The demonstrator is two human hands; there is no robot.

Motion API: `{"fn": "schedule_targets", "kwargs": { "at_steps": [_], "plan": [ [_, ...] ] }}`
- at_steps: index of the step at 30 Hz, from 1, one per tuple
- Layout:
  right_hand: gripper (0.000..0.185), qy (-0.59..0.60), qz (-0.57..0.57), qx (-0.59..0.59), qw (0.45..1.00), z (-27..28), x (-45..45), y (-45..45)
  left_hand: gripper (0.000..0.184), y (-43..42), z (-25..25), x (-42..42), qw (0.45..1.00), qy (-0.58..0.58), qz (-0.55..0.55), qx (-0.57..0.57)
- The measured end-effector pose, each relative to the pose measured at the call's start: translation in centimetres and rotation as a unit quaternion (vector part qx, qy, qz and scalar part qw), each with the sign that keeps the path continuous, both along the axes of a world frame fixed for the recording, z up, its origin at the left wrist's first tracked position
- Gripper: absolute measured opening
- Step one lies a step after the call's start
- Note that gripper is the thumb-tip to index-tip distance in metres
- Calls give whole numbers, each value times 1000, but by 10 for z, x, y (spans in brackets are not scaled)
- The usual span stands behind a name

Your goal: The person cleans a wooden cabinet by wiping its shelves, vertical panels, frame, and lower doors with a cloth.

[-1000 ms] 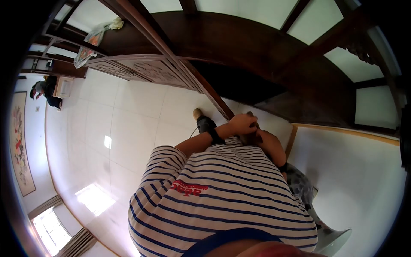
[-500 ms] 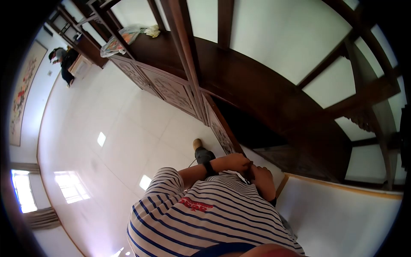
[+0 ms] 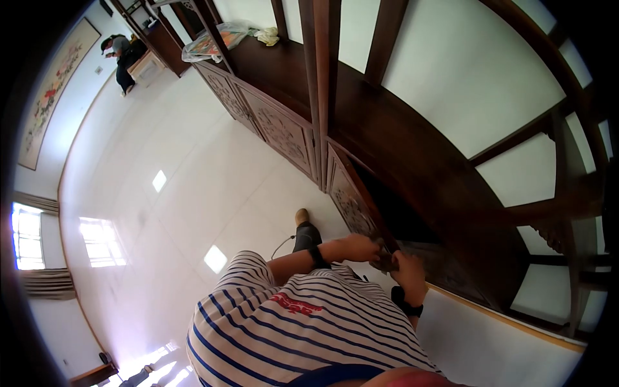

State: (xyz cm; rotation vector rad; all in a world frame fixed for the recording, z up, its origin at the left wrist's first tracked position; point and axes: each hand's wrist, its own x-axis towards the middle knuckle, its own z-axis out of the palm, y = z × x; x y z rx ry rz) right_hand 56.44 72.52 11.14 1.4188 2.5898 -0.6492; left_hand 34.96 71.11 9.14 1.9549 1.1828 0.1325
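My left hand (image 3: 360, 248), with a black band on the wrist, is closed at the free edge of an open carved cabinet door (image 3: 351, 200). Close beside it, on the right, my right hand (image 3: 409, 268) has its fingers curled in; this wrist also wears a black band. Between the two hands is a small, crumpled, brownish cloth-like thing (image 3: 385, 262), partly covered by the fingers. Both hands are in front of my striped shirt, by the end of the door. Behind the door, the cabinet's dark inside (image 3: 400, 209) shows.
A dark wooden shelf unit (image 3: 412, 142) curves along the right. Its shelf holds a plastic-wrapped package (image 3: 216, 42) and a pale crumpled cloth (image 3: 266, 36). A white panel with a wooden edge (image 3: 490, 345) is at my right. Far left, a person (image 3: 122, 58) sits on a bench.
The view has swung, so the cabinet appears farther right and lower. My hands have drawn slightly apart, and the brownish thing between them and my right wristband show more clearly.
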Motion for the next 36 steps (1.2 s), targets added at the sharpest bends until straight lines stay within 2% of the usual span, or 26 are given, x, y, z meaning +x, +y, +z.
{"fn": "schedule_targets", "kwargs": {
  "at_steps": [1,2,3,4,7,9,10,12,14,16,20,23,26,28,29,31,32,34,36],
  "plan": [
    [27,0,2,-2,1000,7,-4,1,31,-1,8,-11,1000,-11,-3,-16],
    [28,54,-31,-12,998,21,-11,1,31,-2,2,-19,1000,-12,-2,-18],
    [29,108,-64,-21,992,35,-18,1,31,-3,-9,-27,998,-54,24,32],
    [29,106,-65,-21,992,48,-25,0,30,-3,-18,-35,991,-97,50,82],
    [29,121,-98,2,988,82,-52,0,29,1,16,-58,984,-105,98,101],
    [27,153,-62,83,983,97,-71,2,26,4,35,-70,983,-86,107,125],
    [27,151,-58,86,983,99,-85,4,23,5,42,-78,980,-65,117,147],
    [27,244,-25,161,956,101,-113,12,24,10,50,-95,970,-61,142,187],
    [30,275,-3,162,948,102,-139,23,25,14,62,-119,958,-52,168,227],
    [31,333,40,177,925,104,-166,33,33,12,78,-147,926,-110,253,257],
    [30,395,77,200,894,107,-218,60,46,13,95,-198,883,-101,322,326],
    [27,431,52,198,879,116,-257,76,54,10,106,-226,858,-90,369,346],
    [27,461,68,245,850,117,-288,95,57,15,109,-247,855,-85,370,353],
    [32,507,79,329,793,109,-310,111,61,21,112,-260,856,-82,354,367],
    [33,501,66,366,782,107,-321,119,61,30,112,-267,851,-76,365,369],
    [34,495,34,426,756,101,-336,138,63,49,110,-273,813,-28,312,490],
    [34,497,40,421,757,99,-343,146,63,54,111,-274,812,-25,319,489],
    [33,495,8,483,722,96,-356,164,64,62,116,-275,818,-54,308,482],
    [33,483,1,494,722,88,-361,171,64,73,111,-274,823,-57,315,469]
  ]
}}
